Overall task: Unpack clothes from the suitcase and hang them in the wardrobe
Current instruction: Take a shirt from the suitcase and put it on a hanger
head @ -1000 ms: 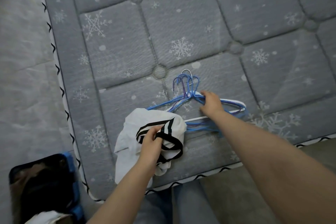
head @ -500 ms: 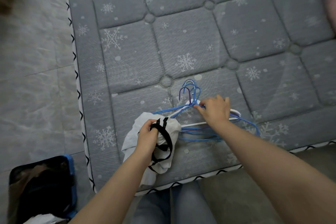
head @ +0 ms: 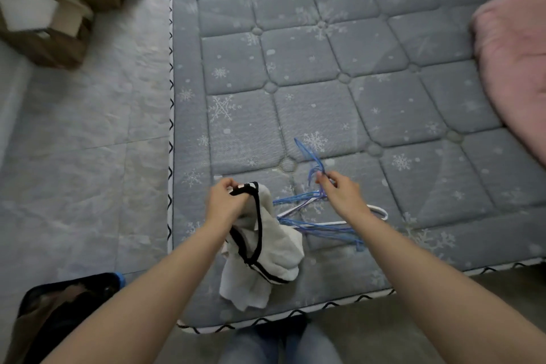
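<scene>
**Top in one hand, hanger in the other**

I see the left hand [head: 227,201] gripping the white top [head: 266,254] over the mattress [head: 325,68] at 6 o'clock. Right hand [head: 339,192] pinches a blue hanger [head: 310,156]; more hangers [head: 331,224] lie beneath.

Open room: the far mattress [head: 339,53] lay bare.
Right edge: a pink blanket [head: 514,68] blocked it.
Near edge: tangled hangers [head: 325,224] lay between the forearms.
Floor, left: cardboard boxes [head: 59,9] and a suitcase [head: 68,301].
</scene>
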Motion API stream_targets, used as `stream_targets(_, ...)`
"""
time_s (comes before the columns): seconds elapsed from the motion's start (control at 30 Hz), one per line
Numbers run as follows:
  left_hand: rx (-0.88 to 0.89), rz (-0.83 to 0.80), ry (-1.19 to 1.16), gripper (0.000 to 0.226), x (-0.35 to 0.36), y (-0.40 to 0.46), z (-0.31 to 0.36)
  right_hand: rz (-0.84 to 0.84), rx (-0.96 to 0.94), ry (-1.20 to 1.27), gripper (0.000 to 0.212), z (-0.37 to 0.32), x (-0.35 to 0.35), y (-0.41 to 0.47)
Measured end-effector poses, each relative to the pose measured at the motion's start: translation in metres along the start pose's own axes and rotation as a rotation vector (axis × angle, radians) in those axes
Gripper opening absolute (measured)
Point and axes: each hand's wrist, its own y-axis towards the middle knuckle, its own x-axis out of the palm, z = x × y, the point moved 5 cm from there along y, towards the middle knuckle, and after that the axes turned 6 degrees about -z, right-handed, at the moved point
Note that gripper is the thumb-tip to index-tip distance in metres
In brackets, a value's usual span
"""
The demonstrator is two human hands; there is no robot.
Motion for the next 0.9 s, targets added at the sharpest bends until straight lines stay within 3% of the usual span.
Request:
stream_targets(0.17,0.148,0.129,0.166,0.029,-0.050,0.002,0.044,0.130,-0.171,-0.041,0.034,-0.050,-0.005,-0.032)
stream_targets(0.5,0.161,0.220,0.369,0.016,-0.125,0.031,0.103,0.343,-0.522,-0.013,0.039,-0.141,-0.036,-0.108)
stream_targets(0.73,0.157,0.260,0.350,0.016,-0.142,0.029,0.112,0.306,-0.597,-0.079,0.053,-0.149,-0.022,-0.133)
stream_targets(0.9,0.307,0.212,0.358,0.008,-0.126,0.013,0.128,0.253,-0.588,-0.074,0.050,-0.156,-0.010,-0.134)
